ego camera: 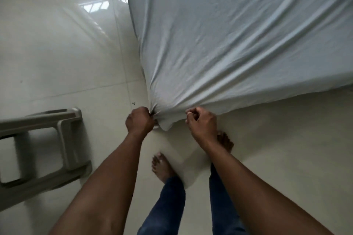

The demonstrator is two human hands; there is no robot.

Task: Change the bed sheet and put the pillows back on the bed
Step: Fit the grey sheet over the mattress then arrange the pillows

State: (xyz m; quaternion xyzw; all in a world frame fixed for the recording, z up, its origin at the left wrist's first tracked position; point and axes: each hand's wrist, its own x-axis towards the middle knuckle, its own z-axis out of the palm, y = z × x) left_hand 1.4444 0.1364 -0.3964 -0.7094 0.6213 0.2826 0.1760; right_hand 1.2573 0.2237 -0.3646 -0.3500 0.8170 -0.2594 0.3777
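Gripping the bed sheet [238,44] with left hand [140,119] fisted on bunched cloth, right hand [201,120] pinching the hem; loose corner hanging between both, fabric stretching away beyond the knuckles.

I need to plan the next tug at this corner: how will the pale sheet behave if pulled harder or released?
Probably floppy: the sheet bunches into folds where the left hand and right hand grip it. Likely light: long creases fan out from both grips. Released, its corner would probably droop.
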